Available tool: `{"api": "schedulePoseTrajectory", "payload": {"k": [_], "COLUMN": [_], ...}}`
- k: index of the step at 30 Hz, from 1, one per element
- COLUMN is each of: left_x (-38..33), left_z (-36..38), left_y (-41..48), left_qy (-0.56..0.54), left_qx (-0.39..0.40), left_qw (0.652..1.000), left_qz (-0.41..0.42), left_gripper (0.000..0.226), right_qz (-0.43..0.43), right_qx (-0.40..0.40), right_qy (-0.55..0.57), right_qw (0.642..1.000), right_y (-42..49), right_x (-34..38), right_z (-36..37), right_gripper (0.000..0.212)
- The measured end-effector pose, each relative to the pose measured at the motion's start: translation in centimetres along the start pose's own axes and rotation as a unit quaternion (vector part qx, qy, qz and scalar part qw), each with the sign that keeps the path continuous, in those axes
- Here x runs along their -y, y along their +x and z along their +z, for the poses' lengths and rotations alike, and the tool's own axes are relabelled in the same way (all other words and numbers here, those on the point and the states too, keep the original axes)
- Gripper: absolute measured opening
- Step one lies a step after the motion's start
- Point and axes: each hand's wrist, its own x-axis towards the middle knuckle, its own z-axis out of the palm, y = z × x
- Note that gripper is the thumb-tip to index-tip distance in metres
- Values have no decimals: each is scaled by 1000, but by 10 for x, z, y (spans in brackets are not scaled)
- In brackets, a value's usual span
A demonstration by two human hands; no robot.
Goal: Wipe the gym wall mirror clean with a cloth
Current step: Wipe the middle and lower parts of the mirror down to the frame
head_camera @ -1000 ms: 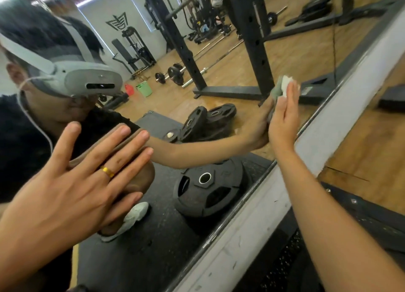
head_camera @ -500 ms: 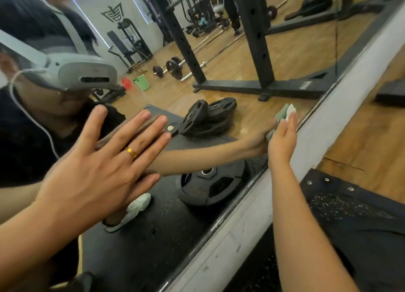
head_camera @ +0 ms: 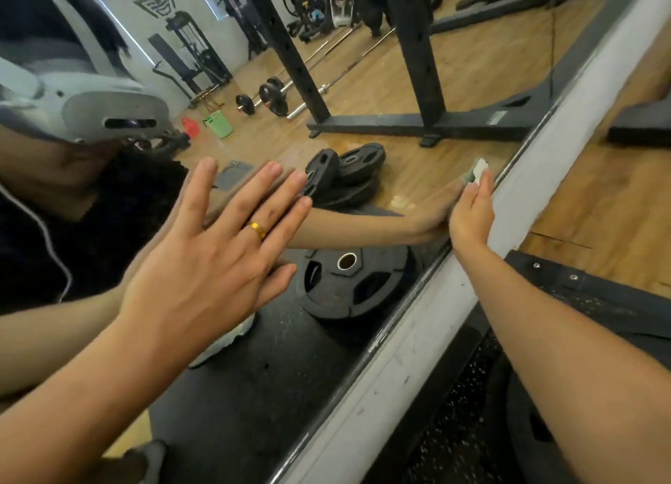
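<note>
The cloth (mostly hidden) is pressed low on the mirror by the flat right hand; the left hand is spread flat on it. What the reflected green bucket holds cannot be seen.

Left hand flat on mirror; right hand presses cloth near its edge

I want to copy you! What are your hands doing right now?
Left hand: open, flat on the mirror.
Right hand: open, pressing the cloth on it.
</note>
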Motion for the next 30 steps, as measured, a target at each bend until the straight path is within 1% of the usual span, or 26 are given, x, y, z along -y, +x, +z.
{"api": "schedulePoseTrajectory", "payload": {"k": [2, 3, 6, 8, 10, 12, 13, 15, 17, 18, 20, 24, 26, 28, 30], "left_x": [3, 6, 11, 10, -2, -26, -36, -52, -63, -68, -78, -88, -93, -94, -95], "left_z": [3, 3, -3, -13, -26, -39, -43, -42, -25, -15, 1, 18, 20, 21, 23], "left_y": [1, 2, 11, 3, -29, -89, -119, -169, -199, -208, -215, -218, -220, -222, -222], "left_qy": [1, -3, -38, -81, -143, -183, -205, -232, -229, -220, -187, -152, -149, -145, -143], "left_qx": [14, 18, -2, -44, -82, -66, -61, -56, -52, -55, -72, -118, -125, -133, -144], "left_qw": [1000, 1000, 999, 996, 985, 969, 955, 932, 923, 924, 932, 927, 926, 923, 920], "left_qz": [18, 20, 25, 13, -47, -155, -205, -274, -306, -309, -302, -321, -325, -331, -334], "left_gripper": [73, 73, 69, 64, 63, 67, 69, 68, 64, 63, 58, 50, 48, 48, 47], "right_qz": [56, 64, 22, 3, 29, 64, 71, 83, 99, 102, 82, 22, 27, 26, 0], "right_qx": [16, 25, 17, -2, 14, 45, 47, 37, 21, 13, -16, -39, -53, -50, -31], "right_qy": [15, 16, 15, 26, 48, 57, 68, 95, 95, 107, 106, 80, 73, 83, 114], "right_qw": [998, 998, 999, 1000, 998, 995, 994, 991, 990, 989, 991, 996, 996, 995, 993], "right_y": [-2, -11, -48, -64, -79, -100, -106, -114, -120, -127, -145, -170, -170, -173, -179], "right_x": [7, 11, 18, 12, 6, -6, -11, -14, -4, -1, -1, -13, -12, -10, -3], "right_z": [-3, -1, 4, 7, 13, 11, 6, -2, 0, 8, 24, 40, 41, 41, 39], "right_gripper": [52, 53, 53, 52, 52, 51, 50, 51, 51, 51, 51, 50, 50, 49, 50]}}
